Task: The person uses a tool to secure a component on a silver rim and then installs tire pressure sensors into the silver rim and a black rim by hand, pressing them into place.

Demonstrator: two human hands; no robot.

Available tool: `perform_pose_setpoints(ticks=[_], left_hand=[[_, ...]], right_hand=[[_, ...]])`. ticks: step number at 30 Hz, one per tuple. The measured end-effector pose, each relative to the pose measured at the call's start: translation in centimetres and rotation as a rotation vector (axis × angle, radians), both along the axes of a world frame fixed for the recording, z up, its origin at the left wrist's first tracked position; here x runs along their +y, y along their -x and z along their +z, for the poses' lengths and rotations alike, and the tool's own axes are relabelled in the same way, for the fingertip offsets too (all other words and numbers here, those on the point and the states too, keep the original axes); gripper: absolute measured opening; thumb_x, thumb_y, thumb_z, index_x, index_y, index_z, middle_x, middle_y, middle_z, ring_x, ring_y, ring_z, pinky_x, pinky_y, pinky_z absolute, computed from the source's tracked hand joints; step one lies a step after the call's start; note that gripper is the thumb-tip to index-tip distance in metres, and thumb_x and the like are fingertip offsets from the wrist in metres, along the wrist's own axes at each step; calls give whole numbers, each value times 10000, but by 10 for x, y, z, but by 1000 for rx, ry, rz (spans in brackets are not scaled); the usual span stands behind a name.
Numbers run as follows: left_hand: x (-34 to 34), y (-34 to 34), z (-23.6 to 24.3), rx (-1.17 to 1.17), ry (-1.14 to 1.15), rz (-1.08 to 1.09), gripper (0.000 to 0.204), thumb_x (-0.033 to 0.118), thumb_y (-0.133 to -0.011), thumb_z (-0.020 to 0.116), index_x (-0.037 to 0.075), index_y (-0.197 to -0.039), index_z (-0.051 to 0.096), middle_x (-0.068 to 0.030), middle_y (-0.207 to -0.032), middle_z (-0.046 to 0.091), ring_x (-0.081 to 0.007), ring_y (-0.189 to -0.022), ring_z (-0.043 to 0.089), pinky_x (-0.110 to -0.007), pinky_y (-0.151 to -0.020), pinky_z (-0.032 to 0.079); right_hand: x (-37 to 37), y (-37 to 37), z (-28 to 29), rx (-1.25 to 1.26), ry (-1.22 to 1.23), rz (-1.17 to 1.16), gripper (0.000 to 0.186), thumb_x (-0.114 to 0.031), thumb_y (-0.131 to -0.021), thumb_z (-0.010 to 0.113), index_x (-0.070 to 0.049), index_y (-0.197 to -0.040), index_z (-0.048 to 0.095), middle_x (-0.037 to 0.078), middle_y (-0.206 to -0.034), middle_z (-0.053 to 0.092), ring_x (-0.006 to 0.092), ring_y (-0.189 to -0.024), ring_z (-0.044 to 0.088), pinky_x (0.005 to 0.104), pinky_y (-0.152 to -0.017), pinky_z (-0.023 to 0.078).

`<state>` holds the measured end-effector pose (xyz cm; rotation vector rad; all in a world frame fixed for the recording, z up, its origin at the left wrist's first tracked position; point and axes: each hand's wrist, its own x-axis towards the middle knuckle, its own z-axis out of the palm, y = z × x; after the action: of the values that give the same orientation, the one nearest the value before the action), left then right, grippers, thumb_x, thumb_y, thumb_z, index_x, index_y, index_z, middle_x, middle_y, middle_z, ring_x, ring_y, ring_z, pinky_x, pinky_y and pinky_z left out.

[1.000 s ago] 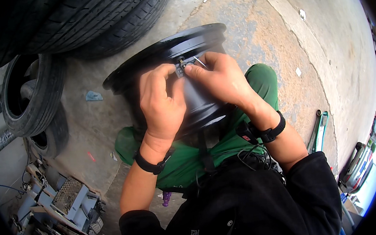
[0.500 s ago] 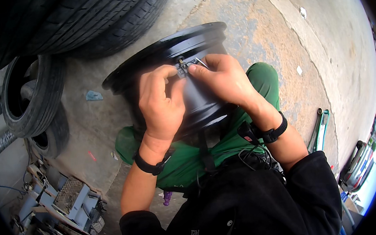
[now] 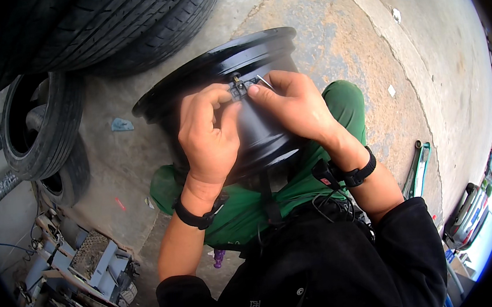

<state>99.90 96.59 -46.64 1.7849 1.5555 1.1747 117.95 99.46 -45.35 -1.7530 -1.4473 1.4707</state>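
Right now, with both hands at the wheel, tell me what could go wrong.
The small part sits at the fingertips of the left hand and right hand, so it might slip and drop. The thin rod by the right fingers could scratch the wheel. Neither hand clearly grips the wheel, so it might shift.
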Motion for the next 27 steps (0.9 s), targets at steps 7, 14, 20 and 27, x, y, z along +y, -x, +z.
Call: perform_pose_setpoints(ticks=[7, 14, 20, 27], left_hand=[[0, 0, 0, 14, 5, 9, 252, -54, -794, 800, 26, -981, 651, -51, -1066, 737, -116, -670, 473, -256, -643, 462], [0, -2, 0, 39, -8, 25, 241, -45, -798, 798, 27, -975, 651, -58, -1063, 738, -133, -687, 500, -270, -644, 466], [0, -1, -1, 76, -29, -2, 246, -51, -781, 799, 38, -950, 643, -61, -1051, 733, -161, -744, 543, -283, -638, 465], [-1, 2, 0, 96, -94, -55, 284, -55, -754, 803, 58, -953, 637, -66, -1029, 723, -214, -824, 599, -306, -654, 480]], right_hand=[[1, 2, 1, -2, -3, -7, 428, -370, -944, 719, 38, -823, 678, 186, -645, 617, 238, -595, 594, 411, -609, 473], [3, 2, 1, -23, 8, 5, 416, -362, -947, 712, 37, -831, 680, 184, -658, 628, 250, -607, 603, 411, -617, 477], [2, 4, 4, 7, 28, -34, 421, -376, -918, 747, 34, -844, 685, 170, -693, 652, 217, -642, 608, 398, -632, 485], [-1, -4, 6, 117, 58, 14, 319, -306, -916, 756, 6, -905, 688, 31, -681, 586, 113, -655, 526, 317, -606, 450]])
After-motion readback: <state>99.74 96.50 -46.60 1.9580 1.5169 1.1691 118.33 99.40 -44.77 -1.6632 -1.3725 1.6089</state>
